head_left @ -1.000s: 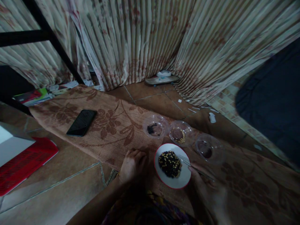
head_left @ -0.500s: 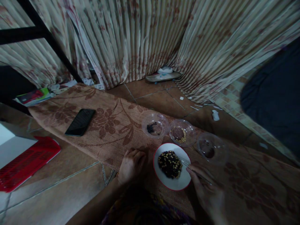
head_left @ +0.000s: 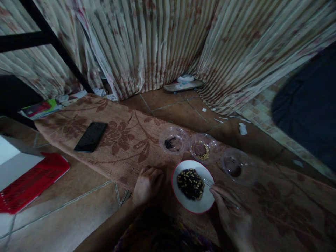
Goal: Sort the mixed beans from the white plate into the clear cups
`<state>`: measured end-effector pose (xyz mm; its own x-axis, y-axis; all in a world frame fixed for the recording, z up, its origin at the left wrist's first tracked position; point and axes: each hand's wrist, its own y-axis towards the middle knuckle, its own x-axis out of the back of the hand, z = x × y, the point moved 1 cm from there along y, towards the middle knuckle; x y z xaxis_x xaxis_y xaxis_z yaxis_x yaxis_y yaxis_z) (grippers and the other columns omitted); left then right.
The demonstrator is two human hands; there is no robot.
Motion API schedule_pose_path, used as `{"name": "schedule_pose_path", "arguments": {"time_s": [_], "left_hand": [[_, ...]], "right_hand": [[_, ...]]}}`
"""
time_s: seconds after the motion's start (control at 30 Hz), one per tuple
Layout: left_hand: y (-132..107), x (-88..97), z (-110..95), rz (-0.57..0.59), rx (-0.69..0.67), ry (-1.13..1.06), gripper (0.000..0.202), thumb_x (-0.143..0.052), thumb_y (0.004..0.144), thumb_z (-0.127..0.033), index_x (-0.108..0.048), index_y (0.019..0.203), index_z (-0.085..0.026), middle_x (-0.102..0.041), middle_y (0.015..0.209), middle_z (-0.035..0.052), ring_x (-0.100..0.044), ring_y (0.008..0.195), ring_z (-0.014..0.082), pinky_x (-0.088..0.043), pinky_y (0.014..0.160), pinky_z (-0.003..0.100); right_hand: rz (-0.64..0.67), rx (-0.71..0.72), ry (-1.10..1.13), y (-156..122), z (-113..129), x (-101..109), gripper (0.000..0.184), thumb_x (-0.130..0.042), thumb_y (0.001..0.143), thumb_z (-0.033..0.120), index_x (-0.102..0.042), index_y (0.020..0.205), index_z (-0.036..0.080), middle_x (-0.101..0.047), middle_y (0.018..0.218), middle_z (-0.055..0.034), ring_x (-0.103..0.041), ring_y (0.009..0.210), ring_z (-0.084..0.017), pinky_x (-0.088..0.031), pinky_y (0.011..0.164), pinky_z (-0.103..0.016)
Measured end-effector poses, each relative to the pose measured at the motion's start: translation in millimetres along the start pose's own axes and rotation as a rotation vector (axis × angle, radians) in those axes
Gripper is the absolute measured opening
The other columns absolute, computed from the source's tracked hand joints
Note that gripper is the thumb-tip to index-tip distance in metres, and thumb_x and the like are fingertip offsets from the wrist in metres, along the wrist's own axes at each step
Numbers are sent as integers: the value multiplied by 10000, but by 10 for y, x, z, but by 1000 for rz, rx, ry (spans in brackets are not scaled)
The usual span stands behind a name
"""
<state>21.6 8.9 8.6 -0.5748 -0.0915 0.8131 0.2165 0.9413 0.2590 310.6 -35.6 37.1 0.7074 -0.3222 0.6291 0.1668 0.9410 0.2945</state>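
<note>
A white bowl with a red rim (head_left: 175,196) stands on the patterned cloth in front of me, with a heap of dark and yellow grains (head_left: 190,183) in it. My right hand (head_left: 231,210) is closed on thin metal tweezers (head_left: 208,181), whose tips reach over the bowl to the right edge of the heap. Left of the bowl, my left hand (head_left: 147,185) rests on the cloth with its fingers curled in. Behind the bowl are three clear plastic cups: one with dark grains (head_left: 174,130), one with yellow grains (head_left: 203,136), and one (head_left: 244,159) whose contents I cannot make out.
A black phone (head_left: 90,137) lies on the cloth-covered bench (head_left: 123,154) at the left. On the floor are a red basket-like item (head_left: 34,185), a white box (head_left: 18,157) and a skateboard (head_left: 182,86). Striped curtains (head_left: 162,42) hang behind; a dark rounded object (head_left: 307,101) stands right.
</note>
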Motion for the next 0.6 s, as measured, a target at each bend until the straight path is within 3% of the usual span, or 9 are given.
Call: {"name": "schedule_pose_path", "arguments": {"time_s": [0.33,0.47,0.6], "left_hand": [[-6,-12,9,-1,8,-3,196,-508,978,-250,-695,932,-215,-725,868,40,-645,826,182,-478,816,351],[1,8,-3,-9,8,-10,218,-489,986,-255,-693,922,-209,-724,848,42,-639,807,183,-483,807,355],[7,32,-13,-13,-1,-15,221,-482,984,-238,-688,911,-209,-724,838,40,-633,782,183,-486,794,360]], "right_hand": [[-129,12,21,74,155,88,226,-700,852,446,-779,821,236,-785,873,-59,-741,805,-235,-605,745,-359],[-290,15,67,277,285,137,179,-745,824,388,-761,790,213,-774,833,-62,-724,768,-233,-590,771,-383],[-421,-62,128,571,283,48,212,-747,821,382,-758,824,171,-775,877,-96,-724,831,-246,-573,857,-427]]}}
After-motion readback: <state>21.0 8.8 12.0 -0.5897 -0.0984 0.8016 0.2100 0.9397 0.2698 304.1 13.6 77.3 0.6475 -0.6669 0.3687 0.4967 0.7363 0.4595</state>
